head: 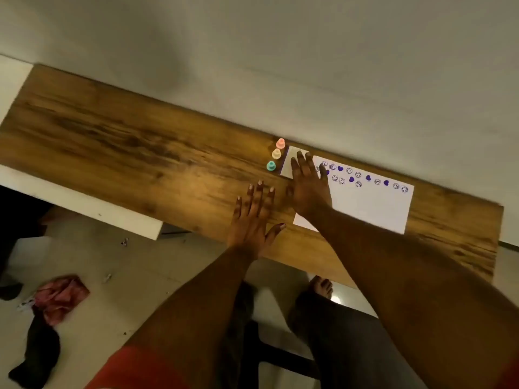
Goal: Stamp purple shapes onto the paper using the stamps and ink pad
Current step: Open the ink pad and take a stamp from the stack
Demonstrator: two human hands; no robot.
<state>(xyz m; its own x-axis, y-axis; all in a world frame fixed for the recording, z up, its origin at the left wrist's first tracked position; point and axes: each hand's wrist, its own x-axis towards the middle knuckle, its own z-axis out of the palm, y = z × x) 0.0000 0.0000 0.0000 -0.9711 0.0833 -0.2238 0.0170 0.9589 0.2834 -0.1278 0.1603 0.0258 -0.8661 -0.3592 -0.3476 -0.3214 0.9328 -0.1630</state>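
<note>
A white paper (365, 206) lies on the wooden table (112, 147), with purple hearts and smiley faces stamped along its far edge. Left of it sits the ink pad (289, 164), its lid pale with a purple edge. Three small stamps stand in a row beside the pad: pink (280, 143), cream (276, 153) and teal (271, 165). My right hand (307, 183) is spread flat, fingertips over the ink pad and palm over the paper's left end. My left hand (254, 217) hovers open over bare wood, nearer me, holding nothing.
The table runs along a pale wall (309, 66). A white surface (84, 203) adjoins the table at the left. On the floor lie a pink cloth (60, 296) and a dark cloth (39, 355). My legs and a bare foot (321, 286) show below the table edge.
</note>
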